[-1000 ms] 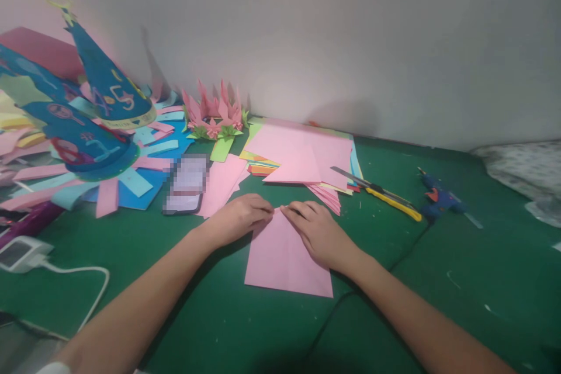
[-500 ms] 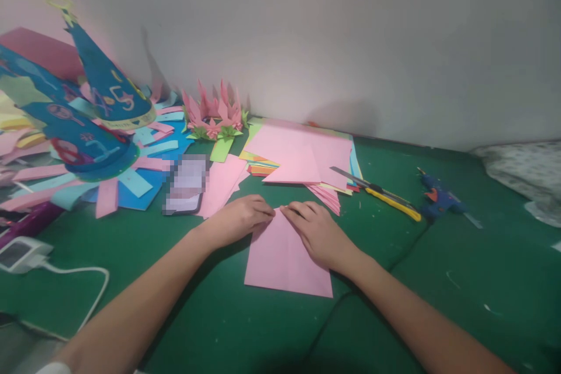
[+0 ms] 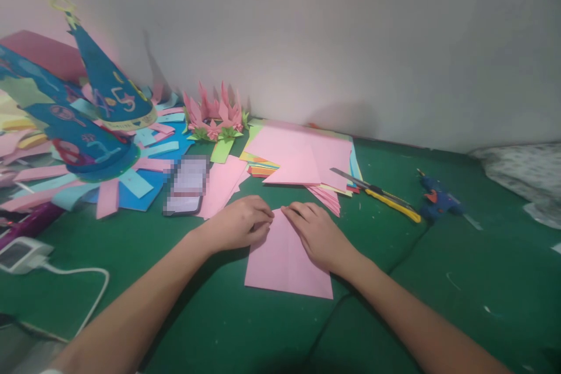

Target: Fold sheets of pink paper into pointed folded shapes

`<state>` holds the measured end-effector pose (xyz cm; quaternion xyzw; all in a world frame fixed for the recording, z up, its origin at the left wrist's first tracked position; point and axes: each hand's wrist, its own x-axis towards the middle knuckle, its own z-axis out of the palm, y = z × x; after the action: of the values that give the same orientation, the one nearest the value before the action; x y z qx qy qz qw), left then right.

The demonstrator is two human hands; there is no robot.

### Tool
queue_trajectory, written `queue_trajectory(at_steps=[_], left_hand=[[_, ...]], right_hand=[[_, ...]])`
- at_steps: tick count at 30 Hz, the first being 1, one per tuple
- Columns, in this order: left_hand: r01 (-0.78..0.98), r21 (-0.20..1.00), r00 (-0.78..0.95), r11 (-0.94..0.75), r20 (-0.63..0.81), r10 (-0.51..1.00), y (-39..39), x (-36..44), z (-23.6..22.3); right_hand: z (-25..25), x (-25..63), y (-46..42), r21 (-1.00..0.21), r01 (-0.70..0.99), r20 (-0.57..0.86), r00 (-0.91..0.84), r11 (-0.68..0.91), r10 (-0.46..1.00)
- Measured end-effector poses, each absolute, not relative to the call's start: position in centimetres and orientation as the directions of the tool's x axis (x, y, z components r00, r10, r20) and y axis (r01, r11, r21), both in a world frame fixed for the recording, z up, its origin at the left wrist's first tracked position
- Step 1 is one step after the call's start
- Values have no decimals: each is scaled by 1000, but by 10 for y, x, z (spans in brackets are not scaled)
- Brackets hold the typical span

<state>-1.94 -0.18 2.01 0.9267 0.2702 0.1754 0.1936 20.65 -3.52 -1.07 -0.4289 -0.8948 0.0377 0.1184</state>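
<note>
A pink sheet of paper [image 3: 287, 263] with a faint crease down its middle lies flat on the green table. At its upper left edge, my left hand [image 3: 241, 223] is closed, with thumb and fingertips pinching the paper. My right hand [image 3: 322, 235] lies along the upper right edge, its fingers pressed together on the sheet near the top corner. A narrow strip of the sheet's top edge shows between the two hands. The paper under my fingers is hidden.
Behind my hands are stacked coloured papers [image 3: 293, 166], a phone [image 3: 186, 186] and a pink-green paper crown [image 3: 214, 117]. A yellow utility knife [image 3: 390, 201] and a blue glue gun [image 3: 440, 201] lie right. Blue cone hats [image 3: 111, 85] and a white cabled device [image 3: 24, 254] are left.
My left thumb and fingertips have shifted slightly down along the paper's left edge. My right hand and the sheet have stayed nearly still.
</note>
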Motion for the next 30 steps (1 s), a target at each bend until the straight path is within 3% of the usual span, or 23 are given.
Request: queue_trajectory(at_steps=[12, 20, 25, 30], left_hand=[[481, 452, 761, -752, 211, 613, 0, -23, 20], [536, 319, 735, -782, 279, 618, 0, -11, 3], [554, 139, 787, -821, 235, 571, -2, -4, -3], [567, 126, 788, -814, 204, 581, -3, -2, -1]], right_hand=[[-13, 207, -35, -137, 770, 176, -601, 624, 780], [-12, 209, -35, -137, 760, 186, -610, 635, 770], [-14, 209, -34, -148, 752, 205, -611, 642, 764], [-16, 209, -34, -144, 752, 208, -612, 643, 763]])
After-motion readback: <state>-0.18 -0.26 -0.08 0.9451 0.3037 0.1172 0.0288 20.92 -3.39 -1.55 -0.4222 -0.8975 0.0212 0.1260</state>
